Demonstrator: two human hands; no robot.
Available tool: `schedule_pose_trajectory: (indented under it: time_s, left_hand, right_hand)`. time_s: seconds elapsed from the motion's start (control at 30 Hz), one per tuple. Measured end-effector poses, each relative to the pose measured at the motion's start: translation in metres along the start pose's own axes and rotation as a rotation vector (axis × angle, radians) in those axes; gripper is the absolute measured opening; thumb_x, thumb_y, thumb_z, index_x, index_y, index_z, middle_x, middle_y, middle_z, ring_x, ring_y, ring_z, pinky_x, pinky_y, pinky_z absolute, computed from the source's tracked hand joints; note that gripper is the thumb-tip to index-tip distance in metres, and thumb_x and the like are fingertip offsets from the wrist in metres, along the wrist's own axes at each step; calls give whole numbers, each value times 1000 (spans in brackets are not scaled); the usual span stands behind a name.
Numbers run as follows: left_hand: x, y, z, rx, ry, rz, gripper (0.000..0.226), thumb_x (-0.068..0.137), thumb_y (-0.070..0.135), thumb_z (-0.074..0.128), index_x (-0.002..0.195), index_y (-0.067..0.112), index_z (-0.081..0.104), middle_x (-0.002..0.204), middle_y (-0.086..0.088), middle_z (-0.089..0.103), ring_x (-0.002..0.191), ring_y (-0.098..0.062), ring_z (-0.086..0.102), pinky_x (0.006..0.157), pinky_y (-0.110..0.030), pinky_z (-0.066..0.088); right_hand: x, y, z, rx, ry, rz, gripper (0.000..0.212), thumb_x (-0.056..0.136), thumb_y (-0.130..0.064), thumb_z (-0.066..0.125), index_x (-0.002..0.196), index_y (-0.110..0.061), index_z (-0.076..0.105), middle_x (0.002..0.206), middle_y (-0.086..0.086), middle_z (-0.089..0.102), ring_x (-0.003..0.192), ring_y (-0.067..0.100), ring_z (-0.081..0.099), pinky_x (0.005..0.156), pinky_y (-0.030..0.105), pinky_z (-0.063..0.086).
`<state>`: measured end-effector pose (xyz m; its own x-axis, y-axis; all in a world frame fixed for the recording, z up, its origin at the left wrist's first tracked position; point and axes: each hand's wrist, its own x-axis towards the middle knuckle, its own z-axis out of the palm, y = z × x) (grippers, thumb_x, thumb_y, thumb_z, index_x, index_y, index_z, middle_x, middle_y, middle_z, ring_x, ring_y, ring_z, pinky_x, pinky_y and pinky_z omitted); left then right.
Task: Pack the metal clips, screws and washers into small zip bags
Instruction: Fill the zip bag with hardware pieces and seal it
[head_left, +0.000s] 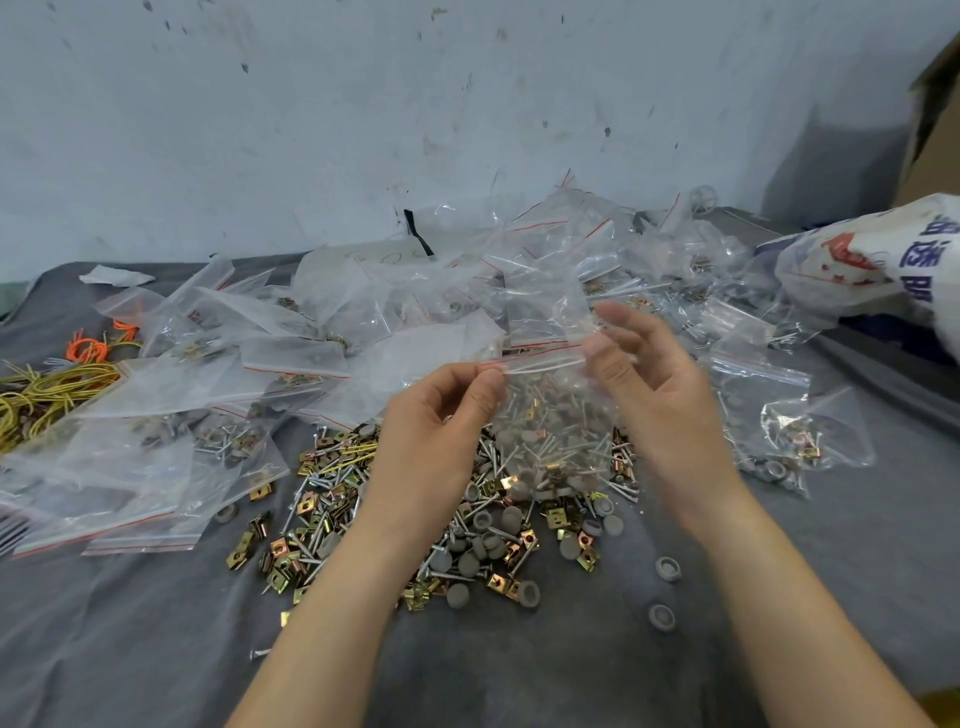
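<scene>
I hold a small clear zip bag (550, 415) by its red-lined top strip above the table. My left hand (441, 415) pinches the strip's left end and my right hand (644, 374) pinches its right end between thumb and fingers. The bag hangs down between the hands, and screws, clips and grey washers show through it. Below it lies a loose pile of brass-coloured metal clips, screws and grey washers (467, 525) on the grey cloth (156, 623).
A heap of zip bags (322, 322) covers the back and left of the table. More filled bags (784, 431) lie at the right. Yellow and orange wire ties (57, 384) sit far left. A printed white sack (872, 260) lies at the right.
</scene>
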<state>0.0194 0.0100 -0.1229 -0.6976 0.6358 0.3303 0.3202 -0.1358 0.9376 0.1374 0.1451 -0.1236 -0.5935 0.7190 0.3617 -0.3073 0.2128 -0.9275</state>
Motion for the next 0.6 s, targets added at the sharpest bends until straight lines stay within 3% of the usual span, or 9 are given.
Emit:
schedule_pose_trajectory:
  time_s: [0.1, 0.17, 0.27, 0.43, 0.6]
  left_hand:
    - [0, 0, 2, 8, 12, 10, 12, 95, 29, 63, 92, 22, 73, 77, 17, 70, 71, 6, 60, 67, -7, 43]
    - [0, 0, 3, 8, 13, 18, 11, 95, 27, 64, 94, 22, 73, 82, 13, 72, 77, 2, 63, 71, -10, 46]
    - [0, 0, 4, 11, 11, 48, 10, 96, 24, 63, 95, 22, 73, 89, 6, 74, 90, -8, 68, 81, -17, 51]
    - [0, 3, 5, 30, 24, 108, 13, 95, 16, 64, 96, 26, 72, 92, 16, 74, 89, 1, 67, 79, -10, 48]
    - [0, 3, 7, 27, 19, 112, 17, 95, 12, 64, 99, 26, 73, 97, 17, 73, 95, 1, 66, 80, -10, 48]
  right_hand:
    - [7, -10, -4, -435, -49, -250, 37, 89, -56, 68, 122, -40, 62, 114, -18, 62, 106, -1, 60, 87, 10, 46]
    - [11, -18, -1, -665, -131, -317, 38, 87, -60, 65, 119, -41, 65, 112, -23, 61, 106, -4, 56, 88, 6, 39]
    - [16, -27, 3, -863, -253, -281, 39, 86, -59, 62, 116, -37, 71, 105, -27, 62, 104, -4, 56, 93, 18, 39]
    - [18, -30, 3, -853, -279, -234, 18, 91, -45, 67, 104, -36, 75, 97, -25, 65, 101, -11, 56, 83, 1, 36]
    - [15, -29, 6, -805, -253, -210, 20, 92, -46, 66, 105, -34, 76, 96, -19, 66, 95, -3, 61, 85, 13, 44]
